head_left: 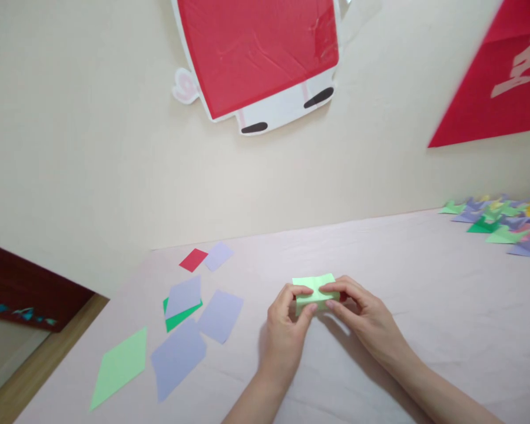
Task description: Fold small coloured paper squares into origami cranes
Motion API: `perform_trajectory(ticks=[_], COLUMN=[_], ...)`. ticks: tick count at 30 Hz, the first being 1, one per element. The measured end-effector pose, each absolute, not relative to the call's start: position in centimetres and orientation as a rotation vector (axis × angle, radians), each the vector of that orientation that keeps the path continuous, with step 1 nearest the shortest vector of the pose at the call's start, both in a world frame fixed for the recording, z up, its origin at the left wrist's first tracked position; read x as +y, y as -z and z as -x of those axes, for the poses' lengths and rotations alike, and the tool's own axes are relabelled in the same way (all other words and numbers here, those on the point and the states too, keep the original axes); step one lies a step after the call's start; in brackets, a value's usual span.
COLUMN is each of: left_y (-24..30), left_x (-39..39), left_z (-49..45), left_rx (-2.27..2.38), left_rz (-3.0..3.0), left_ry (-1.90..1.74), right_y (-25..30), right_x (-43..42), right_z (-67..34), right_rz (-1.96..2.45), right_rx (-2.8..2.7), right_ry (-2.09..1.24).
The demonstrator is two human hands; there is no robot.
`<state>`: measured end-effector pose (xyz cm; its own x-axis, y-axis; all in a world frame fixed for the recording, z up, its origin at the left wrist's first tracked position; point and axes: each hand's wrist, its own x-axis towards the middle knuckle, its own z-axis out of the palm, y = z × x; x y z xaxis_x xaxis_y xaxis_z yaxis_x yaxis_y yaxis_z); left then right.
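A small light-green folded paper (314, 290) lies on the pale pink table (401, 282) in front of me. My left hand (287, 333) pinches its left edge, thumb and fingers closed on it. My right hand (362, 315) grips its right side, fingers pressed down on the top fold. Both hands rest on the tabletop around the paper.
Loose paper squares lie to the left: a light-green one (120, 365), several lavender ones (221, 315), a dark green one (181, 318) and a red one (193, 259). A heap of folded coloured paper shapes (507, 227) sits at the far right. Red decorations (258, 50) hang on the wall.
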<state>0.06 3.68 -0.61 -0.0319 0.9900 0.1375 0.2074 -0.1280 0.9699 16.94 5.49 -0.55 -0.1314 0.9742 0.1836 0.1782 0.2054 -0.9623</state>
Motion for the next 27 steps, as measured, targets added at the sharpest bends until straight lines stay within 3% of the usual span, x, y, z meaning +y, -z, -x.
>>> perform_trajectory(ticks=[15,27], left_y=[0.62,0.19], left_x=[3.90,4.16], left_z=[-0.70,-0.13], left_rx=[1.175,0.719], left_rz=[-1.250,-0.841], left_ry=[-1.328,-1.238], right_y=[0.77,0.59], right_x=[5.17,5.40], right_z=[-16.66,-16.85], right_rz=[1.185,0.994], right_rx=[-1.592,-1.549], right_ry=[-0.621,-1.093])
